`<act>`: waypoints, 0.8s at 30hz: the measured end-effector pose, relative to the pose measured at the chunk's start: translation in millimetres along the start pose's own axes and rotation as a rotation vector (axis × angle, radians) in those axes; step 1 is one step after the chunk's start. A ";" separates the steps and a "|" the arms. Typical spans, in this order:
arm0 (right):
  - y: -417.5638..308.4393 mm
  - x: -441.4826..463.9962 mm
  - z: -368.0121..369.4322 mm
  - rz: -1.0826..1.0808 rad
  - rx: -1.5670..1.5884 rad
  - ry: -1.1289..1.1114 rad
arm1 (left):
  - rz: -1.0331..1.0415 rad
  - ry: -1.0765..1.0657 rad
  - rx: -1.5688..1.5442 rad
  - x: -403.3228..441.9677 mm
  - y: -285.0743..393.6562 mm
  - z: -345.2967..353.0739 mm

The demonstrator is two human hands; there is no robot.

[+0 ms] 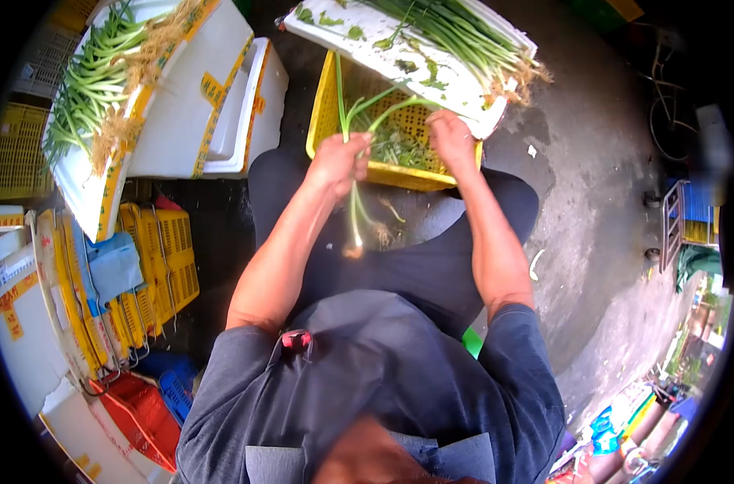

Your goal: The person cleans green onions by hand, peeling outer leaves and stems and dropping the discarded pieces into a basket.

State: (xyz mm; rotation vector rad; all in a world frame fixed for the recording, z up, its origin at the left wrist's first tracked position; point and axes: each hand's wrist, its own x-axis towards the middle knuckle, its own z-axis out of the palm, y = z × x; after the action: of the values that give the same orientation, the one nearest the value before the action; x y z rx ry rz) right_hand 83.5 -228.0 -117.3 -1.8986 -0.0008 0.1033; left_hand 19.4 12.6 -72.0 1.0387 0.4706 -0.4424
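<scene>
My left hand (340,161) is closed around a few green onions (355,211), whose pale root ends hang down over my lap and whose green leaves rise above the fist. One leaf bends over to the right, toward my right hand (452,139). The fingers of that hand are pinched together near the leaf's tip; whether they grip it is too small to tell. Beneath both hands stands a yellow crate (323,113) with leaf scraps inside. Beyond it, a white foam board (359,31) bears a pile of green onions (464,40) with roots and loose leaves.
More green onions (93,97) lie on a white foam box (181,113) at the upper left. Stacked yellow crates (169,258) and a red crate (141,415) stand at the left. A metal cart (672,222) is at the far right, on the grey floor (577,202).
</scene>
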 end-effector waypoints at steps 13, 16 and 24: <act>-14.6 -20.5 7.0 -0.251 -0.380 0.161 | 0.091 -0.105 -0.240 6.3 27.1 -2.8; -30.6 -31.6 17.4 -0.348 -0.476 0.322 | 0.078 -0.103 -0.295 13.0 25.2 -3.6; -84.2 -80.2 52.0 -0.274 -0.160 -0.211 | 0.147 -0.096 -0.404 12.4 29.2 17.2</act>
State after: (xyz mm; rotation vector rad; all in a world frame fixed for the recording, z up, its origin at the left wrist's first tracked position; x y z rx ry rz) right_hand 4.1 -155.8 -48.7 -2.0198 -0.4226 0.1188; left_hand 48.4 8.5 -51.0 0.6533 0.3751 -0.2507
